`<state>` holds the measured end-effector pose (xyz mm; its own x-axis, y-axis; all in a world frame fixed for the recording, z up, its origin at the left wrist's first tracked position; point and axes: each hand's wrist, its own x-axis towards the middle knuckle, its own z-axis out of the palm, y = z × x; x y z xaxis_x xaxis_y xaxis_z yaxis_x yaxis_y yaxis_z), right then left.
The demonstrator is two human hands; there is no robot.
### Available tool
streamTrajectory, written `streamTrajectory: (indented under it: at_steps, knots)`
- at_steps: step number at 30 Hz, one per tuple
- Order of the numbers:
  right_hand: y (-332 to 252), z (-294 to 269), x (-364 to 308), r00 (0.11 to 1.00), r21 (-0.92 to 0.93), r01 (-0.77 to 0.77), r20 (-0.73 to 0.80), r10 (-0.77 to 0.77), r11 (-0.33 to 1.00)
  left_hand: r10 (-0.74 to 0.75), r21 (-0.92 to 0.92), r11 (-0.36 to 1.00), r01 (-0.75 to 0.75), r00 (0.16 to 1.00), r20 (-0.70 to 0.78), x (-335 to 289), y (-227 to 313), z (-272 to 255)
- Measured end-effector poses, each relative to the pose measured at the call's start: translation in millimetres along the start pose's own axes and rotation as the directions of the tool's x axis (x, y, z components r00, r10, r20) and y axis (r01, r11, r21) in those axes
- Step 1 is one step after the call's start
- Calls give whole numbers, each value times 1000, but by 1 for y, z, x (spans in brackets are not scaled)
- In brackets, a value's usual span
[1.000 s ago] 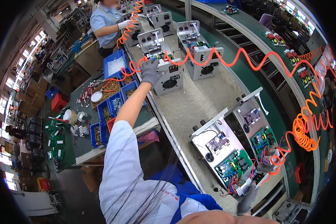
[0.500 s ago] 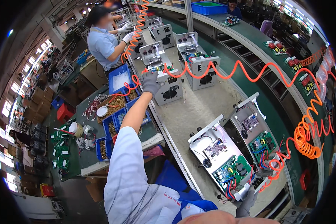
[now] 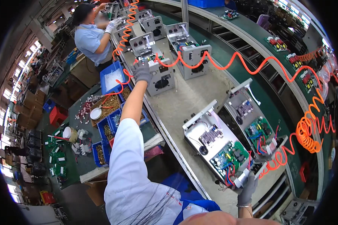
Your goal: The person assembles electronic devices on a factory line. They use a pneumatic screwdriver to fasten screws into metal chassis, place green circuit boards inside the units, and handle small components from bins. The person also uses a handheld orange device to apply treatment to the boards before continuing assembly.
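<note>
My left arm reaches far forward. My left hand [image 3: 142,72], in a grey glove, lies against the left edge of a grey metal case [image 3: 162,81] with a round fan opening; its fingers look spread. Low on the right, my right hand [image 3: 247,190], also gloved, is closed on the near end panel of an open-topped metal case [image 3: 193,139]. Inside that case are a green circuit board [image 3: 229,157], a smaller board [image 3: 211,135] and red and blue wires. A silver cylindrical part [image 3: 241,178] sits beside my right fingers.
Another open case [image 3: 244,107] stands alongside on the right. An orange coiled hose [image 3: 238,58] stretches across the bench. Blue bins [image 3: 108,125] of small metal parts stand at left. A co-worker [image 3: 92,39] works at far left. Circuit boards lie on the right-hand line [image 3: 248,33].
The whole view has shifted, so the bench and cases appear higher and slightly left. Both hands keep about the same places on their cases. More of my right wrist shows.
</note>
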<state>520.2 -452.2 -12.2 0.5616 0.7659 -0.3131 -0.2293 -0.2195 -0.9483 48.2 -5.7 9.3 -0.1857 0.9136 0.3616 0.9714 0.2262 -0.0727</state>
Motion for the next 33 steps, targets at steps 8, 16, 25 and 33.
streamTrajectory:
  at_steps: [8, 16, 25, 33]
  knots:
    - [-13, 14, -5, 999, 113, -14, 33, 10, 993, -57, -362, 931, 41, 998, -34, -49, 51, -41]
    - [15, -3, 6, 938, -609, 334, 140, -317, 719, 491, -794, 375, -478, 829, -267, -239, 160, -177]
    - [22, -168, -49, 973, -399, 221, 25, -231, 890, 807, -460, -169, -871, 146, -572, -448, 279, -262]
    - [21, -565, -130, 221, -720, -490, -648, -728, 492, 921, -725, -276, -631, 41, -387, -622, 390, -253]
